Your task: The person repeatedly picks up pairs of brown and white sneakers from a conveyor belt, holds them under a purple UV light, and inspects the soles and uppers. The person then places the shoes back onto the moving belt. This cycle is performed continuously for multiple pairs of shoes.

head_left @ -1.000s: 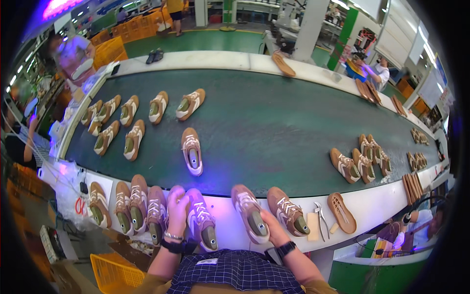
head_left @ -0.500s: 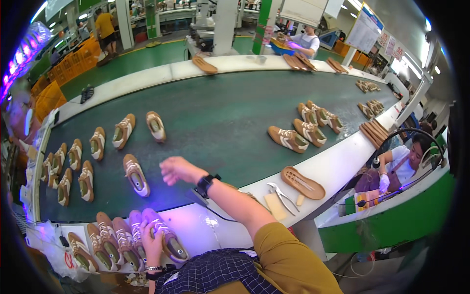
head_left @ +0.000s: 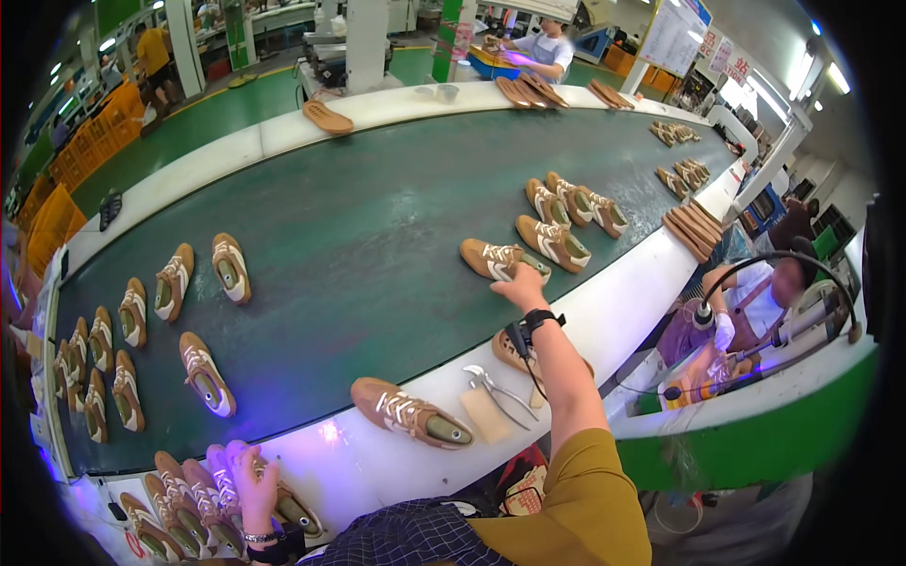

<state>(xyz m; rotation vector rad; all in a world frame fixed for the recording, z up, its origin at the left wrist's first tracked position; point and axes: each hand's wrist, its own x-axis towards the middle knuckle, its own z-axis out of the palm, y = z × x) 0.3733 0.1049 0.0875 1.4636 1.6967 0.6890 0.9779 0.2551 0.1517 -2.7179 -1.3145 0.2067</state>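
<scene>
My right hand [head_left: 522, 288] reaches across the green belt [head_left: 377, 208] and closes at the heel end of a tan and white sneaker [head_left: 489, 258]. Several more sneakers [head_left: 554, 242] lie just beyond it. At the lower left, my left hand [head_left: 255, 491] curls over the nearest sneaker [head_left: 294, 509] of a row on the white ledge; the fingertips are partly lost in purple light. A single sneaker [head_left: 408, 412] lies on the ledge between my arms.
Pliers [head_left: 502, 396] and a beige pad [head_left: 484, 416] lie on the ledge, near a brown sole [head_left: 510, 349] partly behind my forearm. Stacked soles [head_left: 694, 229] sit farther right. A co-worker [head_left: 755, 292] sits at the right, another person [head_left: 545, 52] across the belt. Sneakers [head_left: 208, 373] stand at the belt's left.
My right hand has swung right from above the middle of the belt to the sneaker. The ledge sneaker my arm covered now shows. My left hand stays at the row; the view has shifted right.
</scene>
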